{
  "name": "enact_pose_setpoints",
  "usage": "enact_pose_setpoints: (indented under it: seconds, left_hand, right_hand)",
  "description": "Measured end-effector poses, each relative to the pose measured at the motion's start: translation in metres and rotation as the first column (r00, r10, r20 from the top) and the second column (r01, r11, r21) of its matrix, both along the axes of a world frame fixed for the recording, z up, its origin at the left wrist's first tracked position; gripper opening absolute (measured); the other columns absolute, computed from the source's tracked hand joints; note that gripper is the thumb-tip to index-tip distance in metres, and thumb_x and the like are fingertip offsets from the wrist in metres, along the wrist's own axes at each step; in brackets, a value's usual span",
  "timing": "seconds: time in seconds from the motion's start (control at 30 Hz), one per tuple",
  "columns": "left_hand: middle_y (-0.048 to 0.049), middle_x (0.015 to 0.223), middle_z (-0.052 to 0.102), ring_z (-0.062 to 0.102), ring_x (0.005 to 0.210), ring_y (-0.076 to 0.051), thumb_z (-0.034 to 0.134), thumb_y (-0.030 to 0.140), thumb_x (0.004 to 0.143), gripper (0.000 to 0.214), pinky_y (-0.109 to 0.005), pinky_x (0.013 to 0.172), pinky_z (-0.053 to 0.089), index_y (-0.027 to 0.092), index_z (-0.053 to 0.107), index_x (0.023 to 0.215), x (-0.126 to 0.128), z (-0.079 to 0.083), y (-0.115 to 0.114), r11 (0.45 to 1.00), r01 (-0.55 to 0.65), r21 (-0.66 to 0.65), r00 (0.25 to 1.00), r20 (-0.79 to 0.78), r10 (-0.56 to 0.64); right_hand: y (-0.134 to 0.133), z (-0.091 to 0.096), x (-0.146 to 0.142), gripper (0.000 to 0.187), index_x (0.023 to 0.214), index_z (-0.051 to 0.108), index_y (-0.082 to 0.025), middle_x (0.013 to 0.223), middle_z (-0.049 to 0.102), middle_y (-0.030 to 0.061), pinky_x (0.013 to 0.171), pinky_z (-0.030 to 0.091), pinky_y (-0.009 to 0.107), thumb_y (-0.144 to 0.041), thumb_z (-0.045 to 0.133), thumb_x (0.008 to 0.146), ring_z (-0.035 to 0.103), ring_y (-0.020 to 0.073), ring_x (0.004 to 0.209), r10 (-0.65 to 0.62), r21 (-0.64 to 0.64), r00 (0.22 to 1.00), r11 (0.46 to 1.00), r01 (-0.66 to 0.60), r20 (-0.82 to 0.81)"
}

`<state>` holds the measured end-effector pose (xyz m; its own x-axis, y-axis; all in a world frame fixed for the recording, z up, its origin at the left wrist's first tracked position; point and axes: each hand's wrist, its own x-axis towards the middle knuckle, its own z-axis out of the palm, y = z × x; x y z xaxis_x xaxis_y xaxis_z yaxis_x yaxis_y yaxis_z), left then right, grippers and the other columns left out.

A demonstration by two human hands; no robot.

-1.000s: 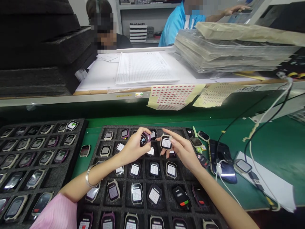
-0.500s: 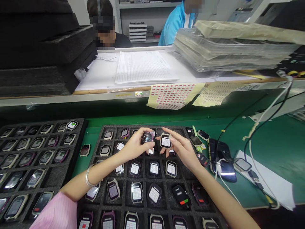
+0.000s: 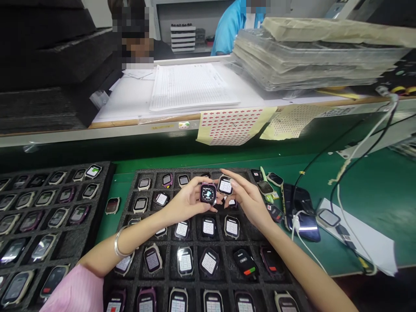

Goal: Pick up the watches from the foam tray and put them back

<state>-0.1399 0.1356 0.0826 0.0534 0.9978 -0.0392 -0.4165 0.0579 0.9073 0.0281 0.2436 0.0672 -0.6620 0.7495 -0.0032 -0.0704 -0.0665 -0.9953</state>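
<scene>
In my left hand (image 3: 191,197) is a purple-cased smartwatch (image 3: 208,193) without a strap, its lit screen showing a round dial. My right hand (image 3: 245,195) grips a light-cased smartwatch (image 3: 225,185) whose screen shows a white grid. The two watches are side by side above a black foam tray (image 3: 133,225). In the tray's compartments lie several strapless watches, such as a dark one (image 3: 208,226) and a light one (image 3: 232,226), many with lit white screens. My hands hide part of the tray's back rows.
Another foam tray (image 3: 73,264) of watches stands at the left, with a single watch (image 3: 112,205) between the trays. To the right lie a phone (image 3: 302,223), cables and loose watches. Behind, a shelf holds paper sheets (image 3: 188,86) and stacked plastic trays (image 3: 312,65). Two people are beyond it.
The purple watch in my left hand has turned its screen toward me and moved slightly right and down. My right hand keeps the light watch, now slightly higher. The whole view has shifted slightly.
</scene>
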Motion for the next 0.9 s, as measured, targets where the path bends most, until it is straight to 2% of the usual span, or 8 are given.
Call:
enact_pose_setpoints:
  seconds: [0.2, 0.5, 0.7, 0.9]
  left_hand:
    - [-0.0067, 0.102, 0.062, 0.064, 0.100, -0.023, 0.062, 0.017, 0.082, 0.035, -0.039, 0.081, 0.056, 0.022, 0.049, 0.114, 0.0004, -0.0004, -0.0021, 0.999, 0.030, 0.045, 0.999, -0.018, -0.029]
    - [-0.0073, 0.116, 0.055, 0.061, 0.105, -0.021, 0.070, 0.010, 0.075, 0.049, -0.039, 0.091, 0.052, 0.024, 0.046, 0.116, 0.0022, -0.0059, -0.0038, 0.996, 0.023, 0.081, 0.995, -0.096, -0.015]
    - [-0.0056, 0.104, 0.058, 0.063, 0.100, -0.020, 0.063, 0.021, 0.086, 0.031, -0.032, 0.078, 0.058, 0.021, 0.049, 0.113, 0.0010, -0.0060, -0.0022, 0.995, 0.002, 0.095, 0.999, -0.039, 0.002]
    - [-0.0046, 0.094, 0.062, 0.065, 0.087, -0.019, 0.065, 0.027, 0.084, 0.026, -0.030, 0.068, 0.059, 0.017, 0.054, 0.105, 0.0018, -0.0035, -0.0007, 0.997, -0.072, 0.032, 0.996, -0.055, 0.074]
  right_hand:
    - [-0.0019, 0.0006, -0.0005, 0.037, 0.125, 0.061, -0.025, 0.101, 0.066, 0.0068, 0.050, 0.056, 0.027, -0.038, 0.056, 0.090, 0.062, 0.0134, 0.059, 0.008, 0.036, 0.999, 0.999, -0.010, 0.040]
    - [-0.0054, 0.0075, 0.0009, 0.038, 0.126, 0.059, -0.025, 0.105, 0.066, 0.0071, 0.054, 0.057, 0.028, -0.037, 0.057, 0.090, 0.065, 0.0150, 0.063, 0.034, 0.121, 0.996, 0.992, -0.044, 0.088]
    - [-0.0048, 0.0064, 0.0002, 0.035, 0.122, 0.061, -0.024, 0.103, 0.067, 0.0071, 0.054, 0.057, 0.029, -0.037, 0.057, 0.089, 0.067, 0.0174, 0.066, 0.042, 0.119, 0.994, 0.991, -0.054, 0.099]
    - [-0.0048, 0.0068, -0.0001, 0.035, 0.122, 0.060, -0.022, 0.100, 0.068, 0.0066, 0.055, 0.056, 0.028, -0.034, 0.057, 0.089, 0.066, 0.0161, 0.064, 0.059, 0.104, 0.994, 0.992, -0.068, 0.094]
